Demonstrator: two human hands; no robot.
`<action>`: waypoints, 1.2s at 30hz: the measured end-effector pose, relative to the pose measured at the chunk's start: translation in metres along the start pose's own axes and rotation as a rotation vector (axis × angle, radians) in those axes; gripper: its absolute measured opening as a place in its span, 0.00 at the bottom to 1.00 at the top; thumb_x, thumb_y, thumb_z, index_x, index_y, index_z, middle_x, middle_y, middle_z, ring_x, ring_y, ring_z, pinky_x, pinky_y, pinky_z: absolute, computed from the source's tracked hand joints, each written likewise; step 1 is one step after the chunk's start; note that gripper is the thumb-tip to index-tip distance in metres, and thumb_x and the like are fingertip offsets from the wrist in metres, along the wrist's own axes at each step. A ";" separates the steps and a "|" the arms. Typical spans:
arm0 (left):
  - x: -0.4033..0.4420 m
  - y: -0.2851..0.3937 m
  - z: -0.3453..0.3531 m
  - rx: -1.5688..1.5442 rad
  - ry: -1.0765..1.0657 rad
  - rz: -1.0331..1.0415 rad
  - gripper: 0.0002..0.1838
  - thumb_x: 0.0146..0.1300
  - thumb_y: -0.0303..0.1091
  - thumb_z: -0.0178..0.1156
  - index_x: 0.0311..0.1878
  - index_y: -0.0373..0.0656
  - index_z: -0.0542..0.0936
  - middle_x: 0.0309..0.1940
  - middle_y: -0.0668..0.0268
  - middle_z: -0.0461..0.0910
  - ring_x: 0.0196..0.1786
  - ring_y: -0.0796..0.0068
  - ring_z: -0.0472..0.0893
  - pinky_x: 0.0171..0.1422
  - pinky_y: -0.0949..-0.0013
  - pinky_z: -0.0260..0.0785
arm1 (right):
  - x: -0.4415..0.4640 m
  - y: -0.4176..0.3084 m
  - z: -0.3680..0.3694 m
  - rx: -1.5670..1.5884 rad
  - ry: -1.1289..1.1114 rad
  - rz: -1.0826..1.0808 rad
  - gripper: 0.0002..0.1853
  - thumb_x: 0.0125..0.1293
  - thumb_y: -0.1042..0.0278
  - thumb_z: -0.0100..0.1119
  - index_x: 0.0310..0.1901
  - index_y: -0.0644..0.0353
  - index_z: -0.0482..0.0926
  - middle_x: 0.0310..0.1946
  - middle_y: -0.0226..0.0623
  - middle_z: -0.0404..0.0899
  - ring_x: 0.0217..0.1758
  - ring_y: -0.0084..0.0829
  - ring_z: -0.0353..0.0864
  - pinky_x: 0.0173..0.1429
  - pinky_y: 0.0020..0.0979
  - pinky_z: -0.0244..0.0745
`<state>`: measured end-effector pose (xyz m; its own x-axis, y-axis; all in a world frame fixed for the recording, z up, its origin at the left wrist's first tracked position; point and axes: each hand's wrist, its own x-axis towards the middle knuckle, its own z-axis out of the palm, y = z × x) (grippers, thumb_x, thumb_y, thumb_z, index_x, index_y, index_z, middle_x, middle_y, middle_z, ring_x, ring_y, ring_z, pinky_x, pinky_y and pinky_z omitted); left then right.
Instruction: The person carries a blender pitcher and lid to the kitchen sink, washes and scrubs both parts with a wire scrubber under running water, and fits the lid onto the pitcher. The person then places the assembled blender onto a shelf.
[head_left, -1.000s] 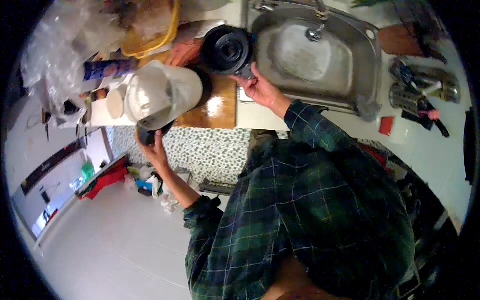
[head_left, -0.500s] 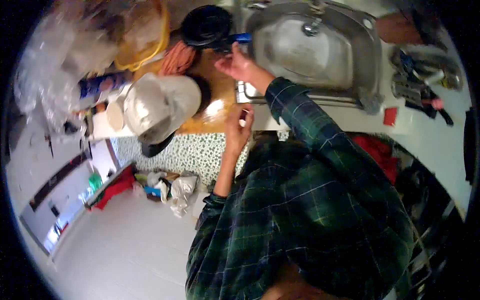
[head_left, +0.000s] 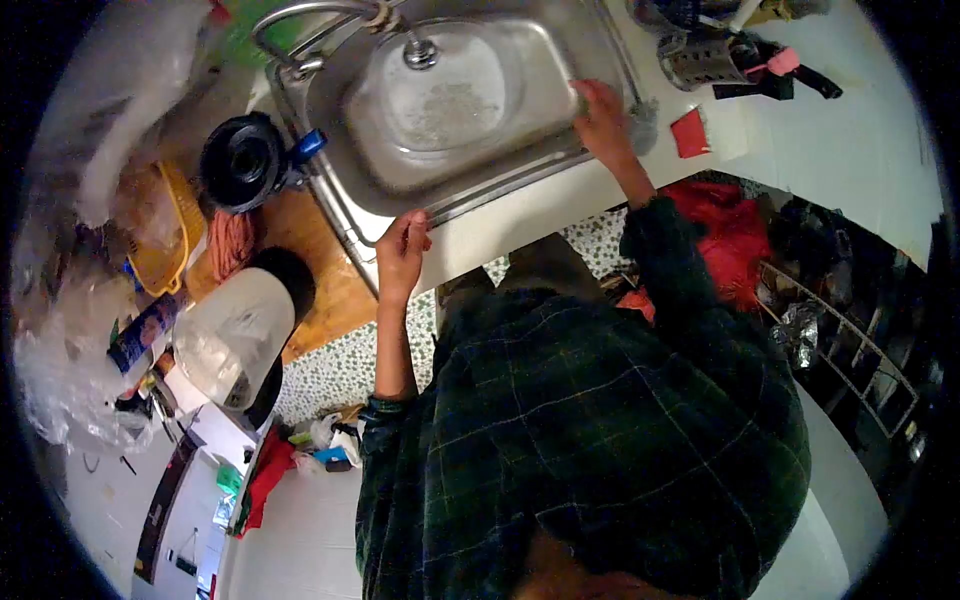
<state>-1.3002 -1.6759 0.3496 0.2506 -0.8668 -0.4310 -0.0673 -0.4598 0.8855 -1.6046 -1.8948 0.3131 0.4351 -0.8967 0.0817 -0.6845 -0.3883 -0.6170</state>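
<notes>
My left hand (head_left: 401,252) is at the front left corner of the steel sink (head_left: 480,200), its fingers curled in. Whether something small is inside them is hidden. My right hand (head_left: 604,122) hangs over the sink's right side with its fingers loosely apart, and nothing shows in it. Shallow water (head_left: 450,95) lies in the basin around the drain. A curved faucet (head_left: 310,18) reaches over from the back left. Left of the sink sits a round black pan-like item (head_left: 240,160) beside a blue handle (head_left: 308,146).
A wooden board (head_left: 325,255) bears an orange-brown cloth (head_left: 233,243) and a large pale container (head_left: 240,335). Behind them are a yellow basket (head_left: 188,225) and plastic bags (head_left: 75,350). On the right are a red square (head_left: 690,133) and a utensil holder (head_left: 700,62).
The view has swung toward the right. My right hand has gone from beside the blue handle to the sink's right side. My left hand has shifted from the board to the sink's front corner.
</notes>
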 end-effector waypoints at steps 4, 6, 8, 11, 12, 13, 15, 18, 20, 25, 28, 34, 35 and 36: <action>0.014 -0.015 0.018 -0.235 0.019 -0.066 0.15 0.66 0.38 0.53 0.47 0.36 0.75 0.27 0.65 0.77 0.26 0.81 0.74 0.32 0.76 0.69 | -0.068 0.017 -0.039 -0.578 0.046 0.083 0.29 0.53 0.63 0.58 0.60 0.51 0.67 0.62 0.47 0.60 0.64 0.46 0.59 0.66 0.47 0.52; 0.020 -0.004 0.026 -0.268 0.031 -0.102 0.14 0.65 0.37 0.54 0.49 0.37 0.73 0.27 0.66 0.75 0.27 0.79 0.75 0.35 0.74 0.72 | -0.076 0.026 -0.038 -0.532 0.072 -0.024 0.27 0.53 0.68 0.57 0.58 0.52 0.69 0.61 0.46 0.61 0.64 0.45 0.59 0.65 0.45 0.54; 0.035 -0.002 0.028 -0.406 0.099 -0.198 0.17 0.65 0.34 0.54 0.54 0.37 0.69 0.36 0.61 0.75 0.32 0.73 0.79 0.38 0.69 0.75 | -0.056 0.026 -0.034 -0.209 -0.133 -0.063 0.26 0.51 0.78 0.56 0.55 0.52 0.71 0.60 0.43 0.63 0.63 0.44 0.60 0.64 0.42 0.56; 0.071 -0.025 0.027 -0.556 0.219 -0.242 0.24 0.64 0.33 0.55 0.61 0.40 0.61 0.45 0.56 0.72 0.37 0.67 0.80 0.40 0.67 0.75 | 0.030 -0.069 0.000 0.118 -0.095 -0.204 0.24 0.48 0.86 0.52 0.49 0.54 0.76 0.55 0.38 0.68 0.60 0.42 0.63 0.61 0.37 0.59; 0.088 -0.035 0.030 -0.662 0.291 -0.238 0.29 0.63 0.33 0.55 0.65 0.43 0.54 0.50 0.53 0.70 0.39 0.65 0.80 0.41 0.67 0.76 | 0.059 -0.072 0.022 0.238 -0.109 -0.280 0.22 0.49 0.84 0.51 0.47 0.55 0.77 0.54 0.38 0.69 0.59 0.42 0.64 0.61 0.36 0.59; 0.100 -0.042 0.033 -0.671 0.311 -0.241 0.29 0.63 0.33 0.55 0.65 0.43 0.54 0.50 0.53 0.70 0.39 0.65 0.80 0.41 0.67 0.76 | 0.079 -0.058 0.045 0.243 -0.127 -0.292 0.22 0.49 0.84 0.51 0.47 0.55 0.77 0.54 0.38 0.69 0.59 0.42 0.64 0.61 0.36 0.59; 0.129 -0.049 0.035 -0.746 0.293 -0.338 0.38 0.62 0.32 0.56 0.68 0.50 0.45 0.61 0.52 0.59 0.42 0.54 0.78 0.48 0.56 0.74 | 0.102 -0.027 0.108 -0.381 -0.495 -0.497 0.16 0.52 0.78 0.52 0.44 0.56 0.77 0.52 0.41 0.70 0.57 0.42 0.67 0.62 0.39 0.58; 0.161 -0.051 0.041 -0.642 0.306 -0.466 0.40 0.62 0.29 0.53 0.68 0.54 0.37 0.52 0.47 0.69 0.40 0.62 0.81 0.39 0.62 0.77 | 0.089 -0.001 0.185 -0.451 -1.128 -0.358 0.16 0.52 0.70 0.55 0.45 0.58 0.76 0.56 0.46 0.69 0.61 0.44 0.66 0.67 0.41 0.53; 0.165 -0.055 0.034 -0.501 0.298 -0.447 0.39 0.62 0.29 0.52 0.68 0.53 0.39 0.48 0.48 0.71 0.34 0.61 0.81 0.33 0.61 0.77 | 0.081 -0.028 0.240 -0.089 -1.077 -0.111 0.20 0.53 0.68 0.54 0.50 0.61 0.73 0.57 0.49 0.69 0.64 0.44 0.63 0.69 0.40 0.52; 0.166 -0.083 0.017 -0.186 0.263 -0.330 0.38 0.58 0.26 0.52 0.68 0.51 0.43 0.36 0.49 0.77 0.21 0.60 0.80 0.21 0.61 0.77 | 0.167 -0.067 0.275 -0.092 -0.675 -0.040 0.22 0.55 0.66 0.53 0.53 0.64 0.70 0.55 0.49 0.69 0.63 0.45 0.63 0.65 0.38 0.56; 0.170 -0.088 0.015 -0.308 0.236 -0.293 0.43 0.54 0.22 0.55 0.68 0.52 0.42 0.34 0.53 0.78 0.18 0.62 0.78 0.21 0.62 0.76 | 0.208 -0.032 0.255 -0.441 -0.605 -0.059 0.23 0.56 0.66 0.53 0.53 0.64 0.69 0.52 0.49 0.70 0.61 0.46 0.64 0.62 0.38 0.59; 0.177 -0.094 0.022 -0.023 0.240 -0.062 0.48 0.48 0.20 0.59 0.67 0.51 0.40 0.30 0.55 0.78 0.18 0.64 0.78 0.23 0.62 0.76 | 0.204 -0.039 0.290 -0.702 -0.619 -0.004 0.24 0.57 0.65 0.53 0.54 0.66 0.66 0.48 0.48 0.72 0.57 0.47 0.67 0.56 0.38 0.65; 0.178 -0.094 0.021 -0.126 0.151 -0.261 0.49 0.47 0.20 0.60 0.67 0.51 0.40 0.29 0.54 0.78 0.19 0.63 0.78 0.25 0.62 0.76 | 0.202 -0.051 0.303 -0.731 -0.625 -0.025 0.24 0.57 0.65 0.53 0.55 0.66 0.66 0.47 0.48 0.73 0.56 0.47 0.68 0.55 0.38 0.66; 0.176 -0.101 0.023 -0.121 0.145 -0.266 0.49 0.47 0.20 0.60 0.67 0.51 0.40 0.29 0.54 0.78 0.19 0.63 0.78 0.25 0.62 0.76 | 0.196 -0.062 0.312 -0.743 -0.637 -0.058 0.24 0.57 0.65 0.53 0.55 0.66 0.66 0.47 0.48 0.73 0.55 0.47 0.68 0.54 0.38 0.66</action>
<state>-1.2711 -1.7862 0.1804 0.3798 -0.6785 -0.6288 0.1327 -0.6328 0.7629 -1.2944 -1.9797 0.1234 0.5642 -0.6746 -0.4760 -0.7514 -0.6585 0.0427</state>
